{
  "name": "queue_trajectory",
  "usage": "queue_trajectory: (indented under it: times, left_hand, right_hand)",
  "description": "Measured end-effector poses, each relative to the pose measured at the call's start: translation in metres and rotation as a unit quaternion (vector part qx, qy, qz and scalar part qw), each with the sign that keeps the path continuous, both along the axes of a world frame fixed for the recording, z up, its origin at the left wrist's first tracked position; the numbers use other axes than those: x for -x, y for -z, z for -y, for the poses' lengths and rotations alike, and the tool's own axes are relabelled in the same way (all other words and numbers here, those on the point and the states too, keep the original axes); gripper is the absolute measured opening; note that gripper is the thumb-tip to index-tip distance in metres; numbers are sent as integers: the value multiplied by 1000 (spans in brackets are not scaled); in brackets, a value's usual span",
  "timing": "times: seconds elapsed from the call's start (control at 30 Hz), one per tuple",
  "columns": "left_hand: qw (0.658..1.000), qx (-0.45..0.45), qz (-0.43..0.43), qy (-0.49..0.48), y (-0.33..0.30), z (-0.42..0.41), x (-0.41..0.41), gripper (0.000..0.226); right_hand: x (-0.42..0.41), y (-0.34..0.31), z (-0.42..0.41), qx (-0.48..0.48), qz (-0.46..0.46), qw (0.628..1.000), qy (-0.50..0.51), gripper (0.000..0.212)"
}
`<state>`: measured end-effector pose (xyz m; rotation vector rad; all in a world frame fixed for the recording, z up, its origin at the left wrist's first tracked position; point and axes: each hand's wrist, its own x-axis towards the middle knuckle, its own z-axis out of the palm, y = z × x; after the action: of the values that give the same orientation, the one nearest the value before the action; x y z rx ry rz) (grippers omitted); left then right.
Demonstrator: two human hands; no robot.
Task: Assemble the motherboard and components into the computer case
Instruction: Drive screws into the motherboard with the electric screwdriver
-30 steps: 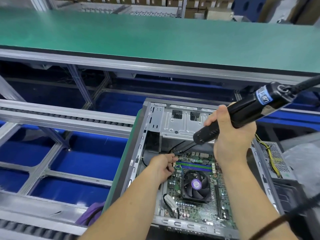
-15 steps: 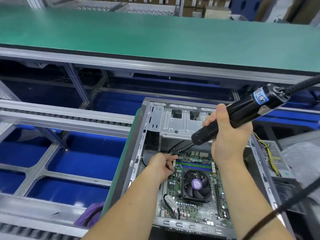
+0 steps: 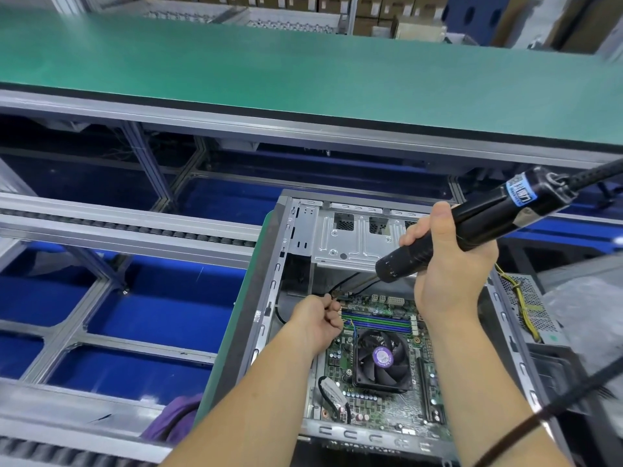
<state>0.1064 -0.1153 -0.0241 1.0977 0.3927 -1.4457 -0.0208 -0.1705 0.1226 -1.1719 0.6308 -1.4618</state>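
An open grey computer case [image 3: 269,281] lies in front of me with a green motherboard [image 3: 381,409] inside, a black CPU fan [image 3: 382,360] at its middle. My right hand [image 3: 448,267] grips a black electric screwdriver [image 3: 472,224], tilted down to the left, its bit reaching the board's far left corner. My left hand [image 3: 318,320] sits at that corner with curled fingers pinching something small near the bit tip; I cannot make out what.
A green conveyor belt [image 3: 303,72] runs across the back. Grey aluminium rails [image 3: 128,227] with blue floor below lie to the left. A power supply [image 3: 526,301] with yellow wires sits right of the case. A purple cloth [image 3: 175,419] lies at the near left.
Both hands hold nearly the same pose. The screwdriver has stayed angled at the board's far left corner, with only a slight shift of the view.
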Motion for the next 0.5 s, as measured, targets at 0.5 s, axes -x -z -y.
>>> queue_trajectory:
  times: [0.5]
  left_hand:
    - [1000,19,-22,-6,-6,0,1,19]
  right_hand:
    - [1,-3,-3,2,5,1000,5,28]
